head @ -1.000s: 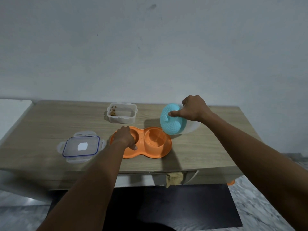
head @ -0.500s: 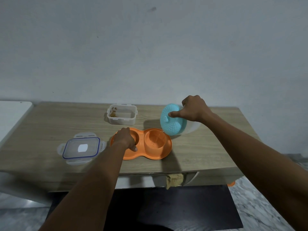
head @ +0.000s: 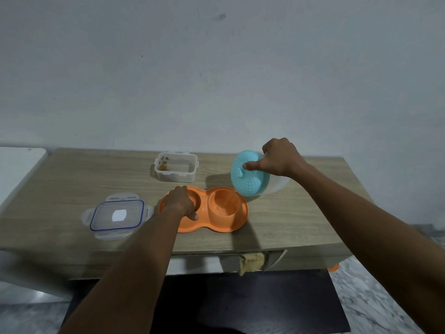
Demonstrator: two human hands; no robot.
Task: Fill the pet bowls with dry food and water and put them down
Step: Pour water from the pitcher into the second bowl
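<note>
An orange double pet bowl (head: 231, 222) lies near the front of the wooden table (head: 60, 184). My left hand (head: 180, 203) grips its left rim and covers the left well. The right well shows a thin stream and some water in it. My right hand (head: 279, 157) holds a clear jug with a teal lid (head: 248, 179), tipped on its side over the bowl's right edge, the lid facing me. A clear food container (head: 175, 168) with a few brown pellets stands behind the bowl.
The container's blue-rimmed lid (head: 116, 214) lies flat to the left of the bowl. A white surface (head: 16, 169) adjoins the table on the left. A wall rises right behind the table. Below the front edge are a dark mat (head: 240, 304) and marble floor.
The jug has stayed tipped over the right well and shifted slightly. My left hand has kept its grip on the bowl's left side.
</note>
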